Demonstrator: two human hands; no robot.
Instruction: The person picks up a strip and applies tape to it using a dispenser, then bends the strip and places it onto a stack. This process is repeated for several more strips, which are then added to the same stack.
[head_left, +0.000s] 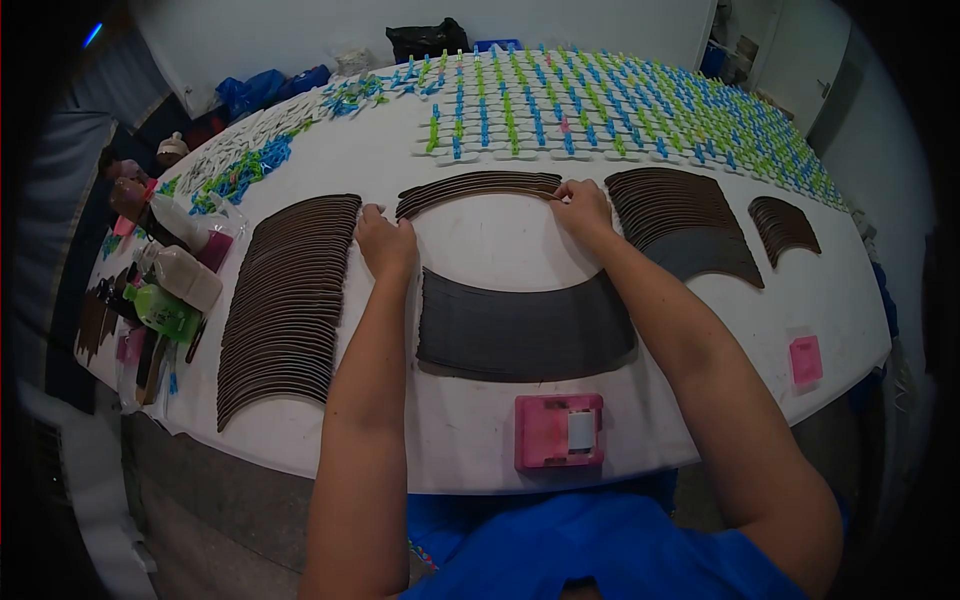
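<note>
Curved brown strips lie in overlapping rows on the white table. My left hand is between the long left row and the short arched row, its fingers curled near the left row's upper right edge; what it holds, if anything, is too small to tell. At the right end of the short arched row, my right hand pinches the strip ends. Below both hands lies a dark curved stack. To the right of my right hand is another row of strips, partly dark grey in front.
Green, blue and white clip-like pieces cover the table's back. A loose pile lies back left. Bottles stand at the left edge. A pink box is near the front, a small pink item and short row at right.
</note>
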